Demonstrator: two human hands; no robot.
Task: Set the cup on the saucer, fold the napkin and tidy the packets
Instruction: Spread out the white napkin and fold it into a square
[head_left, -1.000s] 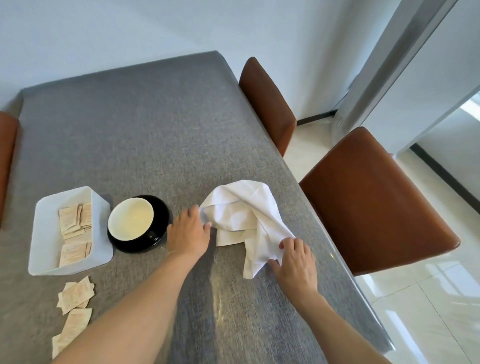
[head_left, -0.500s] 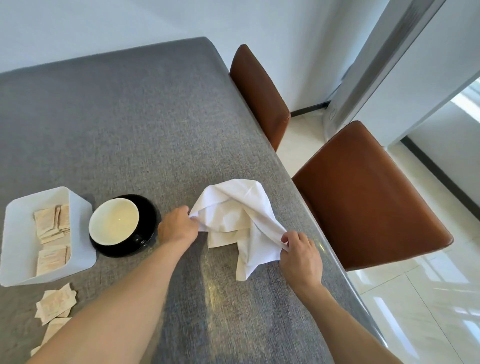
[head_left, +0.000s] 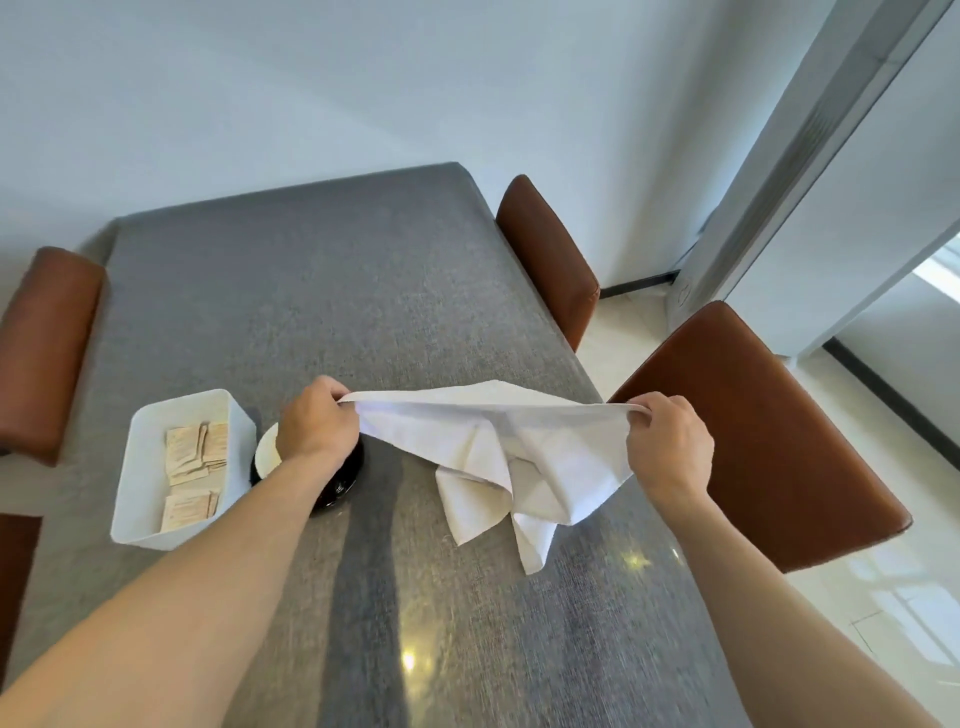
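Note:
A white cloth napkin (head_left: 519, 452) hangs in the air above the grey table (head_left: 322, 291), stretched between both hands. My left hand (head_left: 317, 418) pinches its left corner and my right hand (head_left: 667, 449) pinches its right corner. The lower part droops in loose folds to the tabletop. Behind my left hand and forearm a white cup (head_left: 266, 453) sits on a black saucer (head_left: 345, 480), both largely hidden. Several brown packets (head_left: 195, 457) lie inside a white tray (head_left: 140, 467) at the left.
Brown chairs stand along the table's right side, a near chair (head_left: 769, 441) and a far chair (head_left: 550, 260). Another brown chair (head_left: 41, 343) is at the left. The table's right edge runs just past my right hand.
Both hands closed on the napkin's corners, lifted it off the table and pulled it wide apart. The view tilted up, and the loose packets near the front edge left the frame.

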